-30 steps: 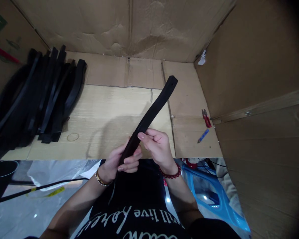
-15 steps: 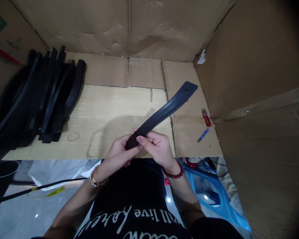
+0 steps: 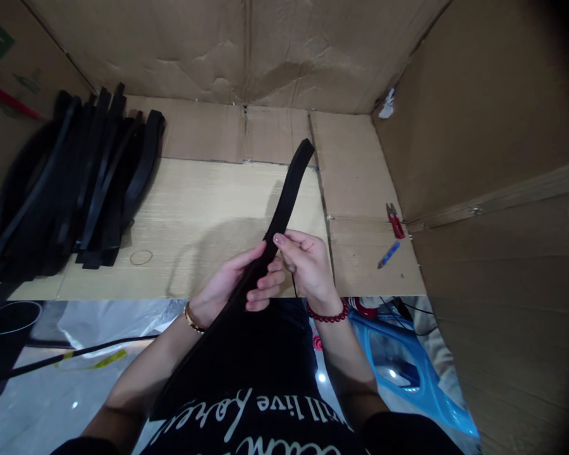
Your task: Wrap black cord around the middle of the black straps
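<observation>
A long, curved black strip (image 3: 289, 189), rubber or plastic by its look, slants from my lap up over the board. My left hand (image 3: 239, 275) is wrapped round its middle, thumb on one side and fingers on the other. At the strip's right edge my right hand (image 3: 308, 262) is closed in a pinch, thumb against the strip. A thin dark strand hangs below the right fingers, its upper end hidden. The strip's lower end is lost against my black shirt.
Many similar black strips (image 3: 90, 183) lie piled on the left. A rubber band (image 3: 141, 258) lies beside them. Red-handled thread snips (image 3: 395, 221) and a blue pen-like tool (image 3: 389, 254) rest on the right. Cardboard walls (image 3: 493, 126) enclose the board (image 3: 208, 189); a blue plastic stool (image 3: 422, 373) stands below.
The strip has turned steeper and onto its narrow side, its far end moving left. It has slid down through my left hand towards my lap. The right hand has shifted slightly up its edge.
</observation>
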`<state>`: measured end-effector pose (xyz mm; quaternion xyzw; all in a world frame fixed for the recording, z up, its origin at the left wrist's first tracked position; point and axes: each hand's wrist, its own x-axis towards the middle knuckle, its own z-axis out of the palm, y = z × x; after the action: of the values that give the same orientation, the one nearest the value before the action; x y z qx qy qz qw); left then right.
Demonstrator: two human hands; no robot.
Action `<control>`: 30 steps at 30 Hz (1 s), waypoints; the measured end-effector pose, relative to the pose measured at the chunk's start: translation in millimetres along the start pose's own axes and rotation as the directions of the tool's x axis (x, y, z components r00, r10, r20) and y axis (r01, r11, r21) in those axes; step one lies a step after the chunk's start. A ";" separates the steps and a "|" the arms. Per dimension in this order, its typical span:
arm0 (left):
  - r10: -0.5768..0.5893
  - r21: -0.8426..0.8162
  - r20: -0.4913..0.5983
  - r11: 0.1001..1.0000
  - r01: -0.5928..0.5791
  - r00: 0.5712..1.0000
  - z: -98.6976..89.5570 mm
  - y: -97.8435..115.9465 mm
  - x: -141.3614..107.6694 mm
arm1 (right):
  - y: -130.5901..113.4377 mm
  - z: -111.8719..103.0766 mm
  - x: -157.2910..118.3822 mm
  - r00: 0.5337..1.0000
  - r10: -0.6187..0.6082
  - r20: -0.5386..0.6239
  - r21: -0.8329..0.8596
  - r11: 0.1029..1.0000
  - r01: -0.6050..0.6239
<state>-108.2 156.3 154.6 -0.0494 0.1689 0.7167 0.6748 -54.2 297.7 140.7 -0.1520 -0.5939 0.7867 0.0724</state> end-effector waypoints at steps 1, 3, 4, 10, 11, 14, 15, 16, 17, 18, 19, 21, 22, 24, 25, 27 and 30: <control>0.025 0.008 -0.024 1.000 -0.025 0.999 3.0 -1.6 1.5 | -2.1 0.2 -0.1 1.000 0.019 -0.025 0.002 1.000 -0.019; 0.058 0.015 -0.063 0.998 -0.057 0.996 9.3 -3.2 4.2 | -6.1 0.5 0.6 0.996 0.072 -0.053 0.023 0.997 -0.071; 0.065 0.009 -0.075 0.998 -0.065 0.995 12.2 -3.2 5.5 | -7.8 0.5 1.4 0.993 0.100 -0.063 0.041 0.994 -0.098; 0.075 -0.069 -0.100 0.994 -0.082 0.992 23.4 0.6 12.3 | -14.1 0.8 7.0 0.977 0.193 -0.086 0.109 0.977 -0.184; 0.073 -0.077 -0.104 0.994 -0.082 0.992 24.6 0.9 13.1 | -14.5 0.8 7.8 0.977 0.193 -0.093 0.106 0.977 -0.183; 0.112 -0.058 -0.109 0.991 -0.119 0.988 27.9 0.1 15.1 | -13.9 -0.4 10.5 0.980 0.174 -0.097 0.084 0.983 -0.166; 0.138 -0.033 -0.113 0.989 -0.143 0.984 28.8 -0.7 16.0 | -13.1 -1.3 11.6 0.983 0.159 -0.087 0.081 0.985 -0.152; 0.163 -0.001 -0.121 0.986 -0.164 0.979 29.5 -1.8 17.2 | -12.0 -2.4 12.9 0.987 0.143 -0.073 0.081 0.987 -0.137; 0.187 0.038 -0.135 0.982 -0.184 0.973 30.2 -3.0 18.7 | -10.9 -3.6 14.4 0.990 0.126 -0.058 0.085 0.989 -0.121; 0.213 0.082 -0.151 0.976 -0.203 0.965 30.7 -4.3 20.5 | -9.7 -4.9 16.0 0.993 0.109 -0.047 0.091 0.990 -0.104; 0.244 0.130 -0.166 0.966 -0.224 0.956 31.2 -5.7 22.5 | -8.7 -6.2 17.9 0.995 0.095 -0.039 0.094 0.991 -0.091; 0.313 0.239 -0.186 0.934 -0.266 0.931 32.3 -8.5 26.7 | -7.0 -8.8 22.1 0.996 0.084 -0.025 0.092 0.992 -0.081; 0.343 0.296 -0.188 0.913 -0.280 0.920 33.2 -9.7 28.5 | -6.4 -10.0 24.5 0.997 0.082 -0.014 0.092 0.992 -0.081; 0.376 0.378 -0.171 0.879 -0.291 0.911 35.6 -11.3 30.7 | -5.5 -12.1 29.1 0.996 0.081 0.034 0.104 0.991 -0.084; 0.377 0.401 -0.158 0.869 -0.290 0.913 37.2 -11.7 31.0 | -5.2 -13.0 31.1 0.995 0.076 0.062 0.119 0.989 -0.083; 0.373 0.420 -0.137 0.861 -0.288 0.918 40.6 -11.7 30.1 | -4.8 -14.1 34.2 0.993 0.058 0.104 0.154 0.985 -0.073; 0.363 0.438 -0.128 0.856 -0.275 0.923 45.1 -10.8 27.4 | -4.6 -14.5 35.8 0.990 0.033 0.140 0.186 0.981 -0.059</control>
<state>-92.9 196.6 186.8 0.0488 0.3907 0.7581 0.5199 -83.5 322.8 136.0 -0.1042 -0.5160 0.8498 0.0276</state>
